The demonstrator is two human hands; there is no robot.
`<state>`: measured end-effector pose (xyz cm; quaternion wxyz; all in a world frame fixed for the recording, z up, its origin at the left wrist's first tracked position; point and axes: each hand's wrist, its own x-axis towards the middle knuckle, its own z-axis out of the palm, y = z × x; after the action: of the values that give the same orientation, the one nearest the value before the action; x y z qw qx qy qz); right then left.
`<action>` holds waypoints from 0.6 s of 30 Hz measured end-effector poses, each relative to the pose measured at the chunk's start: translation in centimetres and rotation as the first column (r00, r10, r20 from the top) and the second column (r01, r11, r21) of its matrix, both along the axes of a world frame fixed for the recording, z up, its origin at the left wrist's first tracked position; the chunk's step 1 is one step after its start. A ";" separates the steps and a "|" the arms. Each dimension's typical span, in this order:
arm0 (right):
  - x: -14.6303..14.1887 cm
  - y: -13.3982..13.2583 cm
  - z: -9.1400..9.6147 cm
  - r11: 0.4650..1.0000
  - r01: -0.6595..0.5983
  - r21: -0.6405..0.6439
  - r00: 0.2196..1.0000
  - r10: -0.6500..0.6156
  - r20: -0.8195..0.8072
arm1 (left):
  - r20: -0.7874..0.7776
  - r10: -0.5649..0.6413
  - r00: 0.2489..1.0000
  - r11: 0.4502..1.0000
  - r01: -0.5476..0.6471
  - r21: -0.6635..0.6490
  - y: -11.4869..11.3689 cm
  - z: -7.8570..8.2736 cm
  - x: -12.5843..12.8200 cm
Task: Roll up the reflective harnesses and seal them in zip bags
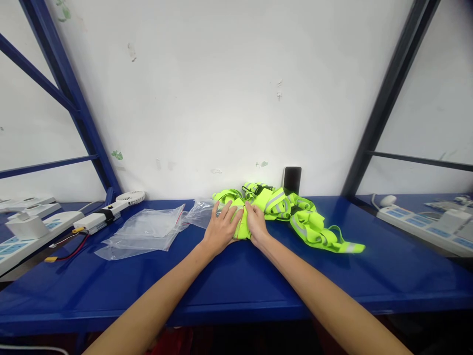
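Reflective strap [242, 230] sits bunched between both hands at the blue table [384, 276]: left hand [219, 231] half-curled over it, right hand [257, 224] pinching it. Folding appears in hand; the next move calls for even compression.

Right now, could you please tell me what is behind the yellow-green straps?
A dark-screened phone stands by the white wall behind the straps; they hide its bottom edge.
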<state>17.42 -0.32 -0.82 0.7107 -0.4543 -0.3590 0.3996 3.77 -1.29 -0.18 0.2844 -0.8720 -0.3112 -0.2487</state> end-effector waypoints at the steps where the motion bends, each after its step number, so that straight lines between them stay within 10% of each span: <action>1: -0.1 -0.1 0.1 1.000 -0.029 -0.006 0.999 0.028 -0.039 | -0.002 -0.006 1.000 1.000 0.006 0.003 0.0 0.0 0.0; 9: 0.1 -1.4 1.5 0.965 -0.242 0.098 0.959 0.253 -0.125 | 0.085 -0.021 0.996 1.000 0.021 0.006 -0.2 0.3 -1.0; 18: -0.3 -0.6 0.7 0.974 0.020 0.224 0.961 -0.080 0.263 | 0.070 0.063 0.996 0.998 -0.064 0.014 -0.4 0.5 -0.5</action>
<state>17.11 -0.90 -0.09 0.7106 -0.4324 -0.4829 0.2735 3.22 -1.74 0.31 0.2882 -0.8502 -0.3464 -0.2721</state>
